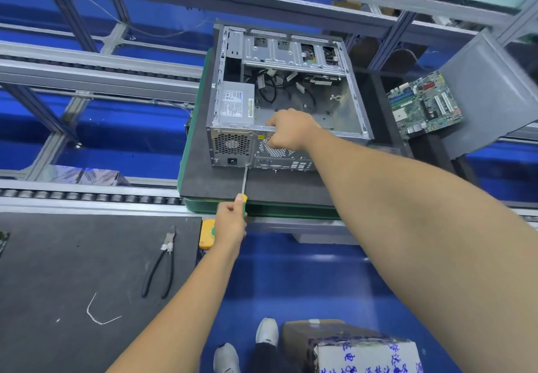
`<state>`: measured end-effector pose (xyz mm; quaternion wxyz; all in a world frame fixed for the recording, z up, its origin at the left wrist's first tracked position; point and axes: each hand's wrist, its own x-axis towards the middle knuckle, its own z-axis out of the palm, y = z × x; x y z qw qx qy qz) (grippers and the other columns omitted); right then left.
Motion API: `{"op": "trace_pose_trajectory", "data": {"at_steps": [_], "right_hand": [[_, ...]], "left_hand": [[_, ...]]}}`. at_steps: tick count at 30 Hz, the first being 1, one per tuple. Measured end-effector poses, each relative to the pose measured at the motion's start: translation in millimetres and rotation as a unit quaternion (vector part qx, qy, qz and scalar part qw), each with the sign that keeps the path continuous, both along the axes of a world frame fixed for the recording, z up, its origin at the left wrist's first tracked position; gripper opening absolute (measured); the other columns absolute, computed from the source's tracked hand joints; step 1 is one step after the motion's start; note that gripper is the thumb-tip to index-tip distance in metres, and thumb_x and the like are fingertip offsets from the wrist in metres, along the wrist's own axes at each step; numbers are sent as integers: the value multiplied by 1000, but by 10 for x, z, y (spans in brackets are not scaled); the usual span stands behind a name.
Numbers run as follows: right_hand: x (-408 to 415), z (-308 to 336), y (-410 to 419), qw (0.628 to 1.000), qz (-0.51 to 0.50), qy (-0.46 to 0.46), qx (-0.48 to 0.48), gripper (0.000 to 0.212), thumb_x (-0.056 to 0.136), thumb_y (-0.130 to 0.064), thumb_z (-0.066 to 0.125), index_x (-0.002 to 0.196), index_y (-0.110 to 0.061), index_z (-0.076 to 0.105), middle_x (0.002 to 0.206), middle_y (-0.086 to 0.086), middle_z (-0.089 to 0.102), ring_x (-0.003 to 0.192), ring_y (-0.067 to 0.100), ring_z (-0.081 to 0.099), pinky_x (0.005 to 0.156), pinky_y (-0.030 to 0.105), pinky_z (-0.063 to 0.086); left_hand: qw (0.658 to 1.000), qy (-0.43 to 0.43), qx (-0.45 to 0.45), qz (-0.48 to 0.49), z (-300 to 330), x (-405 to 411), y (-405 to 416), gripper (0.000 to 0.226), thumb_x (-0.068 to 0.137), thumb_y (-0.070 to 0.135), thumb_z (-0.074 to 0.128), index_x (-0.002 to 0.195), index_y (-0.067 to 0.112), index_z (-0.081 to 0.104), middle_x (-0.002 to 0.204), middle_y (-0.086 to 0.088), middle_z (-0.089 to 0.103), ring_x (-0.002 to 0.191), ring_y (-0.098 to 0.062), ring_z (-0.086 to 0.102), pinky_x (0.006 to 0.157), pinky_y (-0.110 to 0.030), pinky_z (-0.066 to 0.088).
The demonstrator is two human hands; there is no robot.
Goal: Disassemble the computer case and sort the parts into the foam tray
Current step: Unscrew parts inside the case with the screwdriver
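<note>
Nearest, on the side of the computer case (288,93) toward the person: left hand (230,221) closed around the green-and-yellow handle of a screwdriver (244,189), shaft running up to the rear panel of the case, tip at the lower edge beside the power supply (235,104) vent. Pliers (163,262) lay on the dark mat left of that hand, well apart from the case. Case itself sat open-side-up on a dark foam pad (209,186), rear panel facing the person. Right hand (288,131) curled over the top rear edge of the case, fingers gripping the sheet-metal rim, apparently steadying it. Inside, power supply stood in the near left corner; loose black cables lay beyond it; drive bays at the far wall. Motherboard (425,104) already out, resting to the right of the case. Judgement: chassis stiff, moderately heavy, edges likely sharp, so hold by the folded rim. Power supply looked dense and boxy; best gripped by both flanks once its screws were out, cables freed first.
</note>
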<state>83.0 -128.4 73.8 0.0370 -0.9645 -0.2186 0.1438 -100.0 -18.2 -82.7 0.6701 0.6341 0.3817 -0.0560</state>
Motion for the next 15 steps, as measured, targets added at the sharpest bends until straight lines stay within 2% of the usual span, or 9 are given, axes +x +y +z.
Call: {"op": "trace_pose_trajectory", "data": {"at_steps": [1, 2, 3, 4, 5, 6, 9, 15], "right_hand": [[-23, 22, 5, 1000, -8, 7, 12, 52, 76, -31, 67, 128, -29, 67, 94, -2, 68, 96, 28, 63, 72, 30, 43], [-5, 8, -18, 1000, -19, 8, 9, 28, 75, -29, 67, 102, -33, 71, 81, -6, 64, 87, 27, 59, 65, 27, 40], [-20, 32, -23, 1000, -14, 7, 8, 12, 73, -27, 66, 74, -35, 59, 68, -11, 52, 76, 26, 51, 58, 25, 33], [-6, 4, -25, 1000, -15, 7, 22, 31, 72, -25, 66, 61, -35, 38, 60, -13, 39, 67, 22, 43, 54, 24, 26], [-23, 23, -23, 1000, -8, 7, 19, 42, 71, -24, 65, 60, -34, 27, 57, -12, 31, 61, 18, 37, 52, 25, 22], [-20, 18, -26, 1000, -10, 3, 26, 45, 71, -24, 66, 60, -33, 23, 57, -12, 28, 56, 12, 32, 52, 25, 21], [-50, 68, -20, 1000, 4, 9, 24, 46, 72, -24, 66, 60, -34, 22, 57, -12, 28, 54, 6, 27, 52, 25, 21], [-35, 65, -20, 1000, 12, 7, 15, 46, 73, -24, 66, 61, -34, 23, 58, -11, 30, 54, 7, 30, 52, 25, 24]], "left_hand": [[1000, -12, 2, 0, 3, -18, -5, 41, 99, 50, 60, 106, 11, 47, 87, -7, 58, 67, -20, 50, 56, -34, 44], [1000, -22, 8, -6, 1, -38, -4, 42, 96, 47, 67, 105, 14, 43, 89, -7, 55, 68, -21, 50, 57, -34, 46], [999, -29, 14, -14, -1, -55, -4, 42, 94, 44, 71, 103, 15, 41, 90, -8, 55, 68, -21, 51, 57, -32, 47], [999, -35, 14, -15, 0, -63, -5, 40, 93, 40, 74, 99, 16, 42, 91, -9, 57, 67, -20, 54, 55, -30, 47], [999, -36, 9, -6, 4, -59, -12, 38, 93, 38, 74, 94, 16, 43, 90, -10, 60, 64, -19, 58, 51, -29, 47], [999, -34, 1, 6, 13, -48, -27, 37, 93, 37, 74, 91, 16, 44, 86, -10, 62, 63, -18, 62, 49, -28, 45], [999, -24, -16, 32, 17, -36, -95, 33, 98, 41, 66, 90, 13, 51, 82, -6, 66, 67, -15, 68, 56, -33, 47], [999, 18, -25, 14, 12, 16, -66, 47, 107, 47, 42, 103, 8, 69, 86, -2, 73, 65, -15, 56, 50, -27, 44]]}}
